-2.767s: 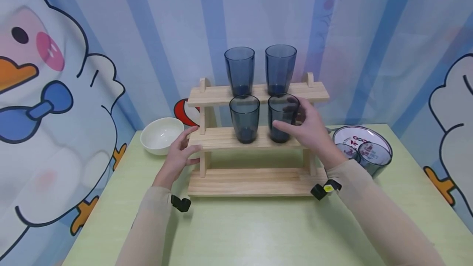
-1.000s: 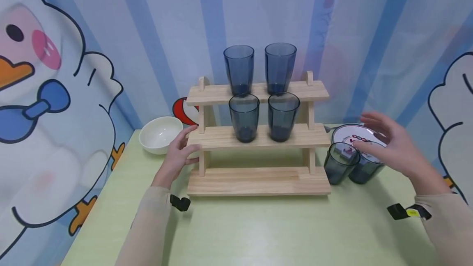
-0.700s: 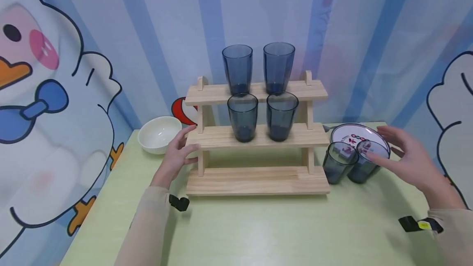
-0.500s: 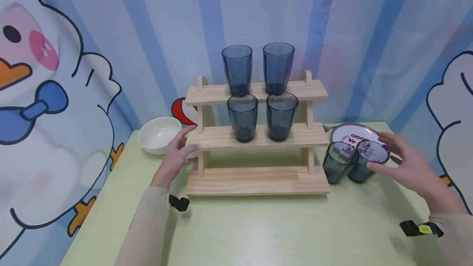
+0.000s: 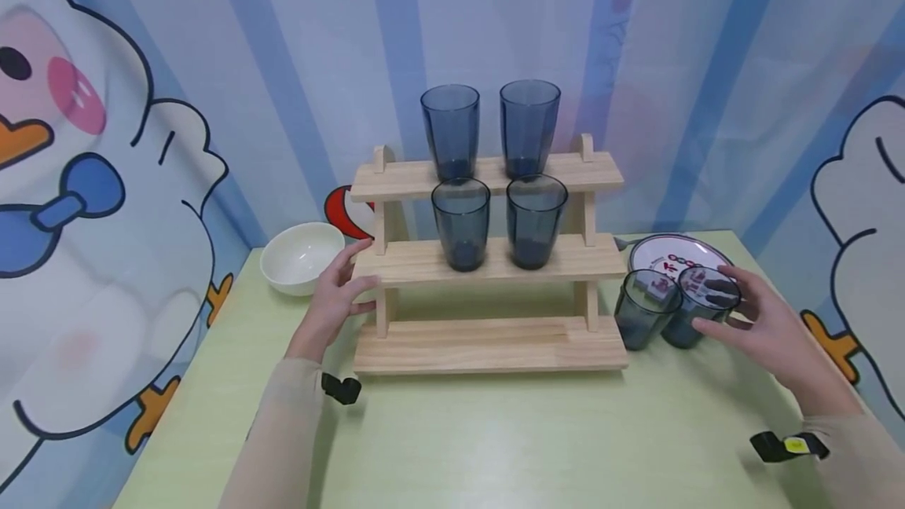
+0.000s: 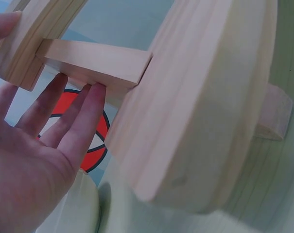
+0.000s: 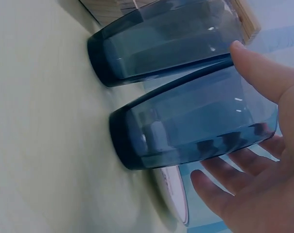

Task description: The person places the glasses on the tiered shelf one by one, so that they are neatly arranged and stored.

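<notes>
The outer glass (image 5: 684, 330) is being encircled by the right hand (image 5: 767, 336), the grip being clasped on its sides with thumb and fingers opposed. It is standing on the surface (image 5: 509, 438), just beside a second glass (image 5: 639, 319) and before a plate (image 5: 645, 255). The wooden rack (image 5: 488, 344) (four more glasses (image 5: 461, 236) are being carried on its upper tiers) is being held at its left end by the left hand (image 5: 328, 309), grip clamped on wood.
</notes>
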Demonstrator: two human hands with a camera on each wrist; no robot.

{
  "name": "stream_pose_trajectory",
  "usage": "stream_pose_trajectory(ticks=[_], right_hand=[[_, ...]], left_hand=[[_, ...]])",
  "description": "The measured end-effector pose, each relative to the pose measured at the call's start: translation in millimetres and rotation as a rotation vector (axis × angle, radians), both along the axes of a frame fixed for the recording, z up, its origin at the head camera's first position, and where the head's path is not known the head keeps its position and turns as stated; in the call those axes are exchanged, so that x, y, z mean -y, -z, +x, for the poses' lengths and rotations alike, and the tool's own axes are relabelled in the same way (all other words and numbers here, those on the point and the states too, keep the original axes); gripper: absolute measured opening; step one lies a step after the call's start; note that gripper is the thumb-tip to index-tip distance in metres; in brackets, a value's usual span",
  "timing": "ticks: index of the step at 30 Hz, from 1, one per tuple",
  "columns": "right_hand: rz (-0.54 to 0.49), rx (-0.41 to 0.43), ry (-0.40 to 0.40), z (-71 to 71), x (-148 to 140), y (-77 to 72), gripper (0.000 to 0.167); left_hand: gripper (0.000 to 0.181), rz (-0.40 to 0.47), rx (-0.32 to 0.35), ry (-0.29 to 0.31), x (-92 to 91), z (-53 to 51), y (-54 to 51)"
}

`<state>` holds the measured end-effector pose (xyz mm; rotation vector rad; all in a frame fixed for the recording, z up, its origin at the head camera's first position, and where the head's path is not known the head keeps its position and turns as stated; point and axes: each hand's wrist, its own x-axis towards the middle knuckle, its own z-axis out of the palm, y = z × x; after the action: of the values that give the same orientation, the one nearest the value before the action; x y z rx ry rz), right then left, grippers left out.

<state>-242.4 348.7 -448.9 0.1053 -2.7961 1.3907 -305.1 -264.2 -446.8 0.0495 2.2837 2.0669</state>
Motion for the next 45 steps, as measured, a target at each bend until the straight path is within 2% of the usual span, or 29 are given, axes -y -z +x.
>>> stream_pose_trajectory(ticks=[5,13,25,35,39,45], right_hand=[[-0.075,-0.016,0.000,-0.4,1.7,7.6,0.102],[-0.085,-0.089,0.024,-1.3,-0.1,20.4,0.093],[-0.066,-0.096,0.073,-1.2,2.9,22.8,0.093],[-0.112,-0.108,0.153,6.3,-1.6,30.3,0.091],[-0.119,-0.145,0.208,13.7,-4.1,24.7,0.086],[-0.120,-0.205,0.319,24.3,-0.2,0.1,0.083]], left_hand=[[0.068,-0.011,0.002,-0.009,-0.2,-0.6,-1.4],[0.069,-0.007,0.008,-0.014,-0.6,-0.1,-0.1],[0.070,-0.008,0.014,-0.018,0.3,-0.9,-1.4],[0.068,-0.001,0.008,-0.025,-1.5,-0.2,-0.6],[0.067,-0.007,0.008,-0.027,-1.8,-0.2,-0.5],[0.068,-0.015,0.006,-0.027,0.1,-0.8,1.0]])
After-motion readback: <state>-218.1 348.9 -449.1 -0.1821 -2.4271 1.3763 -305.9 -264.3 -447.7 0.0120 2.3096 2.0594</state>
